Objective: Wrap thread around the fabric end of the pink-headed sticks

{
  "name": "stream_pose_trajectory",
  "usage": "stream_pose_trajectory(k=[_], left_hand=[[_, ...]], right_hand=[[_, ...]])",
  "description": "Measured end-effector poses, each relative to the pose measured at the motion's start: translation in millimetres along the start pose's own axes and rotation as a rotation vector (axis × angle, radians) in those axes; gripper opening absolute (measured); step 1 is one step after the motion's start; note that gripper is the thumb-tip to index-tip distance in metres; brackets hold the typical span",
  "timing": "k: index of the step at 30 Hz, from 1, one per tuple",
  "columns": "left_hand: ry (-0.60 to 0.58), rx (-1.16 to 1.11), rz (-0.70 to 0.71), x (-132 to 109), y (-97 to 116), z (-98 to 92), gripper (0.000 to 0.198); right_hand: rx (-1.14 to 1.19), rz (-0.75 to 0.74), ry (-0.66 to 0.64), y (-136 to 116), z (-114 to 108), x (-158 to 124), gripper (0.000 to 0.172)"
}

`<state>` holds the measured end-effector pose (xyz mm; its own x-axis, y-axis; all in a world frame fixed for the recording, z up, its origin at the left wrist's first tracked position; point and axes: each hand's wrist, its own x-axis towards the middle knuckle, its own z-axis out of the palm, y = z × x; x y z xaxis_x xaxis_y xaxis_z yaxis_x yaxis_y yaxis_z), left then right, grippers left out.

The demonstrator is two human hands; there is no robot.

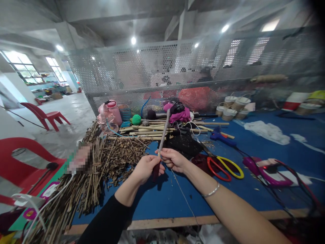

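My left hand [146, 168] is closed around the lower end of a slim stick wrapped in grey yarn [165, 130], which points up and away from me. Dark red material [155, 172] hangs below the fingers of that hand. The fingers of my right hand [175, 160] pinch at the same stick, just beside the left fingertips. A thin pale thread [183, 194] trails from beneath the hands to the table's front edge. To the right lie scissors [216, 157] with one red and one yellow handle. Black cloth [184, 144] lies behind the hands.
Bundled dry twigs [87, 184] fill the left side. Bamboo sticks [147, 130], a green yarn ball [136, 119] and a pink jug [114, 113] stand behind. A blue glue gun [221, 136], white stuffing [266, 132] and cabled purple device [269, 176] lie right. Perforated metal screen [142, 71] backs the table.
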<state>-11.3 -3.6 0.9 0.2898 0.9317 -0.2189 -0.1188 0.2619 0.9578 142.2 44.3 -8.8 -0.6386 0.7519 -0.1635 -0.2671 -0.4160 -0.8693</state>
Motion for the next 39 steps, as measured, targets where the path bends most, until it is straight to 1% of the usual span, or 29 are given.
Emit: stream_pose_trajectory(k=[3, 4, 6, 9, 11, 13, 17, 19, 22, 23, 25, 28, 30, 31, 33, 36, 39], left_hand=[[-0.044, -0.100, -0.074, -1.2, 0.3, 1.6, 0.034], [-0.048, -0.080, -0.104, -1.6, -0.1, 1.4, 0.034], [-0.021, 0.062, -0.116, -2.2, -1.9, 0.3, 0.037], [0.086, 0.333, 0.004, -2.2, -4.6, -2.0, 0.038], [0.109, 0.383, 0.060, -1.8, -5.0, -2.8, 0.038], [0.078, 0.303, 0.052, -1.4, -3.3, -2.9, 0.039], [0.018, -0.013, 0.006, -1.7, 3.5, 0.0, 0.037], [-0.016, -0.122, -0.033, -2.3, 6.1, 2.5, 0.035], [-0.049, -0.171, -0.100, -2.5, 5.9, 4.5, 0.032], [-0.051, -0.140, -0.118, -2.3, 4.7, 4.3, 0.032], [-0.026, 0.020, -0.107, -1.9, 1.1, 2.4, 0.035], [0.103, 0.358, 0.016, -1.6, -5.1, -1.7, 0.034], [0.158, 0.477, 0.077, -1.4, -7.6, -3.4, 0.033], [0.161, 0.491, 0.086, -1.2, -7.9, -3.7, 0.033], [0.125, 0.424, 0.064, -0.7, -7.1, -3.3, 0.035], [0.052, 0.206, -0.008, -0.2, -2.9, -1.9, 0.037], [-0.003, -0.031, -0.058, -0.5, 1.5, -0.9, 0.033]], right_hand=[[-0.005, 0.003, 0.012, 0.9, 0.2, 0.8, 0.036], [-0.027, 0.004, 0.034, 2.6, 0.7, 1.7, 0.035], [-0.083, 0.003, 0.094, 7.1, 2.4, 4.1, 0.034], [-0.156, -0.011, 0.184, 12.5, 5.7, 6.7, 0.035], [-0.176, -0.022, 0.201, 12.4, 7.8, 6.3, 0.036], [-0.149, -0.032, 0.152, 9.0, 9.4, 3.9, 0.036], [-0.037, -0.028, 0.021, 0.1, 9.3, -2.3, 0.036], [-0.004, -0.018, 0.007, -1.6, 8.1, -3.6, 0.038], [-0.027, -0.024, 0.058, 0.7, 6.6, -1.9, 0.033], [-0.053, -0.029, 0.088, 2.4, 6.4, -0.7, 0.032], [-0.116, -0.031, 0.163, 6.5, 6.4, 2.0, 0.032], [-0.203, -0.021, 0.278, 11.3, 7.0, 4.8, 0.032], [-0.231, -0.007, 0.297, 12.2, 6.9, 5.0, 0.032], [-0.225, -0.002, 0.276, 11.7, 6.4, 4.6, 0.031], [-0.167, 0.004, 0.194, 9.2, 4.5, 3.2, 0.030], [-0.027, 0.026, 0.072, 3.5, 0.1, 1.1, 0.030], [0.059, 0.058, 0.018, -0.2, -2.7, 0.5, 0.035]])
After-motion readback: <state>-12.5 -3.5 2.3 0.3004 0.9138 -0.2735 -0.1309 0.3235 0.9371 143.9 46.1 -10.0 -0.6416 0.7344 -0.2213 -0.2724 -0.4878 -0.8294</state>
